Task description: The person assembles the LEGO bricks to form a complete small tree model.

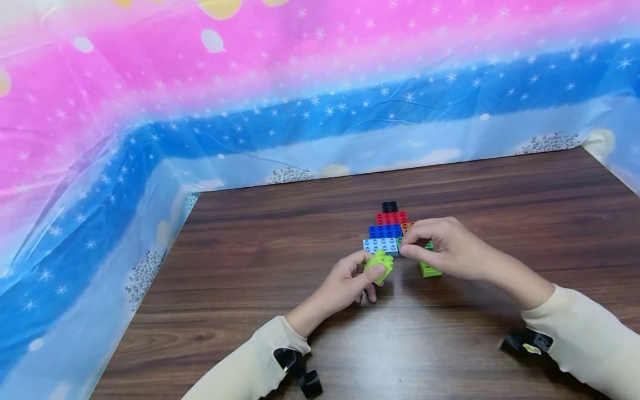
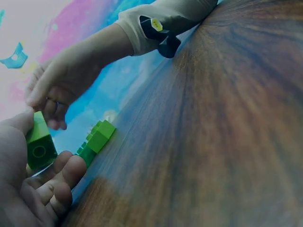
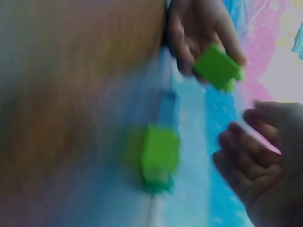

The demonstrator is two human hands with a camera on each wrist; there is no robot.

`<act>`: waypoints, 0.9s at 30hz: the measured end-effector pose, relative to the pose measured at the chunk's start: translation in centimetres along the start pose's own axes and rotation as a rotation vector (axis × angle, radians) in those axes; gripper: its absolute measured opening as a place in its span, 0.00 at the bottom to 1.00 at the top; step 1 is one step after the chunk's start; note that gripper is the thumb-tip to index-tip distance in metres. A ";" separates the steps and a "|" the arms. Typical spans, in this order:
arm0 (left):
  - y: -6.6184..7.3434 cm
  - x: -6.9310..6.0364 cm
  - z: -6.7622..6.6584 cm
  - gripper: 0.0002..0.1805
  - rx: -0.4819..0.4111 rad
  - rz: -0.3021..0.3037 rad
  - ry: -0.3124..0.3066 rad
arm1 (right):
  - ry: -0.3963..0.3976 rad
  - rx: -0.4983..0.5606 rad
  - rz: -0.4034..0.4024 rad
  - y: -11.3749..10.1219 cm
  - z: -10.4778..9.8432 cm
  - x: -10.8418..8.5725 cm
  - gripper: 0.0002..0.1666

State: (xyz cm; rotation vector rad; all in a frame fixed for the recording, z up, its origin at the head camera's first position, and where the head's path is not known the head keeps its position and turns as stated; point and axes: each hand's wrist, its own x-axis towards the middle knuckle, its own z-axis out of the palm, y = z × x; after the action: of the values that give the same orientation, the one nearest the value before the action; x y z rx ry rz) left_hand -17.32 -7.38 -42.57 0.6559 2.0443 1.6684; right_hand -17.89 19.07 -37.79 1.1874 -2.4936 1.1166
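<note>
The left hand (image 1: 350, 280) pinches a lime green brick (image 1: 379, 265) between thumb and fingers, held just in front of the light blue brick (image 1: 381, 245). Over the right part of the laid-out bricks hovers the right hand (image 1: 452, 249), fingers bent but apart, with nothing seen between them; it partly hides an orange brick (image 1: 407, 226) and green ones. Another lime green brick (image 1: 430, 270) lies below that hand. In the right wrist view, blurred, the right hand (image 3: 262, 161) is separate from the held brick (image 3: 218, 67).
Behind the light blue brick lie a blue brick (image 1: 385, 231), a red brick (image 1: 391, 218) and a black brick (image 1: 389, 206), in stepped rows on the brown wooden table (image 1: 250, 250). A patterned pink and blue cloth (image 1: 300, 111) hangs behind and left of the table.
</note>
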 end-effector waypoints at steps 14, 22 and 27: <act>0.1 0.0 -0.1 0.21 -0.038 0.000 -0.009 | -0.392 -0.295 0.257 -0.3 -2.7 -0.4 0.10; 0.1 0.0 0.0 0.15 -0.012 0.000 -0.024 | -0.454 -0.184 0.255 -0.2 -1.6 -0.4 0.15; 0.0 0.0 -0.1 0.16 0.010 0.008 -0.024 | -0.471 -0.147 0.259 -0.6 -1.0 -0.4 0.16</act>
State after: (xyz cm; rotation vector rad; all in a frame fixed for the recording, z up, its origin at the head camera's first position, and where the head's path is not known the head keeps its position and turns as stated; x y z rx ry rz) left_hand -17.42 -7.44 -42.54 0.6855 2.0376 1.6480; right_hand -17.34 19.80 -36.92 1.2278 -3.0950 0.7461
